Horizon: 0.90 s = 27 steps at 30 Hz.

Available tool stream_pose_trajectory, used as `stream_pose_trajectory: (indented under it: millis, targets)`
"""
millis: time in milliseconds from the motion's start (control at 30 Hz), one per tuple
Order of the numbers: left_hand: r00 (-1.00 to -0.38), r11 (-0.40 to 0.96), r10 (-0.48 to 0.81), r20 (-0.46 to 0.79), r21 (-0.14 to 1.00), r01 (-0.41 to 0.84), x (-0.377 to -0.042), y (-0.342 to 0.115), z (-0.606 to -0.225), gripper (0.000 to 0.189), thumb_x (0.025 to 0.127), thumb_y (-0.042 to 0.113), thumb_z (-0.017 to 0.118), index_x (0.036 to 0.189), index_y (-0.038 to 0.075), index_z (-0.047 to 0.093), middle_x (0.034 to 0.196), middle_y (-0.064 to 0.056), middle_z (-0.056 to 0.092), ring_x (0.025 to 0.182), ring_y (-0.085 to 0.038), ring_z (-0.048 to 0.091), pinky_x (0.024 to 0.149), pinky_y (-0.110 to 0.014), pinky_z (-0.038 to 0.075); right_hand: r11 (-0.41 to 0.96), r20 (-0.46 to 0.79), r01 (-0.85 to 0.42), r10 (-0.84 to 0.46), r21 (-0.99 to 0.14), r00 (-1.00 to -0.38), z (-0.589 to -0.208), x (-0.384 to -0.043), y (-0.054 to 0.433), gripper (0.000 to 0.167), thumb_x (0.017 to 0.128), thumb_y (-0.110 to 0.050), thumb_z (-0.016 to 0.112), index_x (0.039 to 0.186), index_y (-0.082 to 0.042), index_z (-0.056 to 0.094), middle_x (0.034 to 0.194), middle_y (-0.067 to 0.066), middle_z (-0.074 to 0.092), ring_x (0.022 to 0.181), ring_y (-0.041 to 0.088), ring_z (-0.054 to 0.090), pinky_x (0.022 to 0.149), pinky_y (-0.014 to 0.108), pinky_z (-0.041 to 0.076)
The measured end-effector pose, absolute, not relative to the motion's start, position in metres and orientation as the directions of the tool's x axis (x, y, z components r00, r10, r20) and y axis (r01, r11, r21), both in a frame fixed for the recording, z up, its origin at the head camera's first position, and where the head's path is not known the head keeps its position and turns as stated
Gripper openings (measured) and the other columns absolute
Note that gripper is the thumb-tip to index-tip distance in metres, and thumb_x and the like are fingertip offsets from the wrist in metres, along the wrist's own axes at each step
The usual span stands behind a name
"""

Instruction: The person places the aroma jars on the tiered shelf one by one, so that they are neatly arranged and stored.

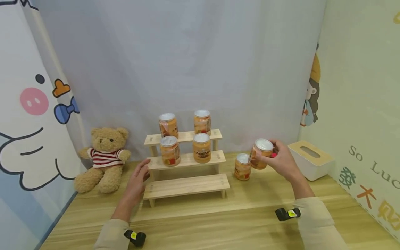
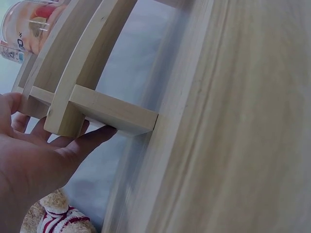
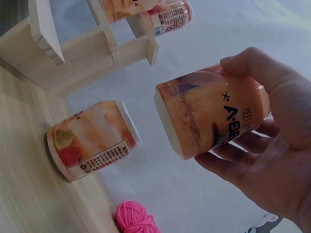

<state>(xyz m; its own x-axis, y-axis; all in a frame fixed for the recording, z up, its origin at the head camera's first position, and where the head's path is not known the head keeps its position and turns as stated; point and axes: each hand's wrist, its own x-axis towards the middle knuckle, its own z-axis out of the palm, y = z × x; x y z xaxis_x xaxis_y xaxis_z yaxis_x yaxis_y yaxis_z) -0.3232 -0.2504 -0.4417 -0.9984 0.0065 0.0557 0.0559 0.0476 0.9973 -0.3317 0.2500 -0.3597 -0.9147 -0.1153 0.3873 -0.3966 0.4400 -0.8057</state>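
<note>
My right hand (image 1: 282, 160) grips an orange can with a silver lid (image 1: 259, 160), held up off the table. In the right wrist view, thumb and fingers wrap around this can (image 3: 209, 114), its pale base tilted toward the left. Just left of it, a second can (image 1: 242, 168) stands on the table. At the left end of the three-step wooden shelf (image 1: 187, 186), my left hand (image 1: 136, 184) touches the wood with fingers extended. The left wrist view has those fingers against the shelf's end boards (image 2: 73, 104). Two cans stand on the top step and two on the middle one.
A teddy bear (image 1: 106, 159) in a striped shirt sits left of the shelf. A white tissue box with a wooden lid (image 1: 310, 159) stands at the right, by the wall. Behind the raised can is a pink yarn ball (image 3: 135, 217). A grey curtain (image 1: 187, 62) hangs behind.
</note>
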Motion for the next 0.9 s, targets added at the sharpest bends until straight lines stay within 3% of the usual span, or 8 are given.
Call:
stream_pose_trajectory:
  millis: [100, 200, 300, 467, 600, 700, 800, 900]
  targets:
    - [-0.999, 0.051, 0.007, 0.054, 0.997, 0.054, -0.322, -0.249, -0.442, 0.058, 0.109, 0.049, 0.033, 0.158, 0.02, 0.026, 0.164, -0.016, 0.013, 0.147, -0.04, 0.021, 0.099, -0.052, 0.041, 0.406, 0.386, -0.416, -0.157, -0.814, -0.909, -0.357, -0.328, 0.243, 0.068, 0.089, -0.019, 0.078, 0.138, 0.011, 0.041, 0.129, 0.027, 0.053, 0.118, 0.037, 0.055, 0.083, 0.017, 0.049]
    - [-0.999, 0.067, -0.004, 0.052, 0.996, 0.052, -0.322, -0.249, -0.441, 0.057, 0.109, 0.049, 0.032, 0.158, 0.022, 0.027, 0.164, -0.014, 0.015, 0.146, -0.039, 0.024, 0.075, -0.037, 0.045, 0.375, 0.38, -0.431, -0.204, -0.821, -0.902, -0.355, -0.324, 0.23, 0.067, 0.089, -0.018, 0.079, 0.138, 0.009, 0.041, 0.129, 0.025, 0.054, 0.118, 0.036, 0.055, 0.087, 0.023, 0.051]
    - [-0.999, 0.071, -0.003, 0.045, 0.996, 0.045, -0.322, -0.25, -0.441, 0.057, 0.108, 0.05, 0.031, 0.158, 0.023, 0.027, 0.164, -0.013, 0.014, 0.147, -0.038, 0.023, 0.065, -0.026, 0.038, 0.379, 0.381, -0.45, -0.246, -0.808, -0.891, -0.355, -0.319, 0.213, 0.065, 0.087, -0.018, 0.08, 0.136, 0.006, 0.044, 0.127, 0.022, 0.055, 0.118, 0.036, 0.056, 0.09, 0.034, 0.052]
    - [-0.999, 0.074, 0.0, 0.044, 0.996, 0.043, -0.322, -0.25, -0.441, 0.059, 0.108, 0.051, 0.031, 0.159, 0.023, 0.026, 0.165, -0.013, 0.013, 0.147, -0.038, 0.021, 0.07, -0.023, 0.039, 0.363, 0.382, -0.479, -0.309, -0.799, -0.871, -0.36, -0.314, 0.179, 0.065, 0.084, -0.017, 0.082, 0.134, 0.005, 0.048, 0.124, 0.02, 0.057, 0.115, 0.036, 0.058, 0.087, 0.043, 0.053]
    - [-0.999, 0.069, -0.007, 0.049, 0.996, 0.048, -0.322, -0.25, -0.44, 0.058, 0.108, 0.05, 0.031, 0.159, 0.021, 0.026, 0.164, -0.014, 0.013, 0.147, -0.038, 0.022, 0.06, -0.024, 0.033, 0.338, 0.381, -0.488, -0.336, -0.805, -0.861, -0.365, -0.313, 0.15, 0.066, 0.082, -0.017, 0.083, 0.134, 0.006, 0.049, 0.122, 0.02, 0.059, 0.109, 0.034, 0.061, 0.085, 0.042, 0.054]
    - [-0.999, 0.057, -0.009, 0.052, 0.997, 0.052, -0.321, -0.25, -0.439, 0.058, 0.109, 0.049, 0.032, 0.159, 0.02, 0.026, 0.164, -0.015, 0.013, 0.147, -0.04, 0.02, 0.089, -0.038, 0.046, 0.346, 0.382, -0.499, -0.353, -0.795, -0.854, -0.369, -0.311, 0.129, 0.067, 0.08, -0.018, 0.085, 0.134, 0.005, 0.05, 0.12, 0.018, 0.061, 0.106, 0.032, 0.062, 0.083, 0.041, 0.055]
    - [-0.999, 0.039, -0.008, 0.05, 0.998, 0.05, -0.32, -0.25, -0.439, 0.058, 0.109, 0.048, 0.033, 0.159, 0.019, 0.026, 0.164, -0.016, 0.012, 0.148, -0.041, 0.018, 0.109, -0.06, 0.03, 0.337, 0.38, -0.517, -0.394, -0.787, -0.837, -0.376, -0.309, 0.109, 0.065, 0.08, -0.018, 0.084, 0.133, 0.003, 0.052, 0.12, 0.015, 0.062, 0.106, 0.03, 0.062, 0.082, 0.04, 0.055]
    - [-0.999, 0.034, 0.002, 0.039, 0.999, 0.039, -0.32, -0.249, -0.44, 0.059, 0.109, 0.049, 0.033, 0.159, 0.019, 0.025, 0.165, -0.015, 0.01, 0.148, -0.04, 0.017, 0.111, -0.067, 0.016, 0.309, 0.366, -0.519, -0.437, -0.797, -0.822, -0.382, -0.308, 0.092, 0.061, 0.08, -0.017, 0.083, 0.13, 0.001, 0.053, 0.119, 0.013, 0.062, 0.106, 0.028, 0.063, 0.084, 0.039, 0.054]
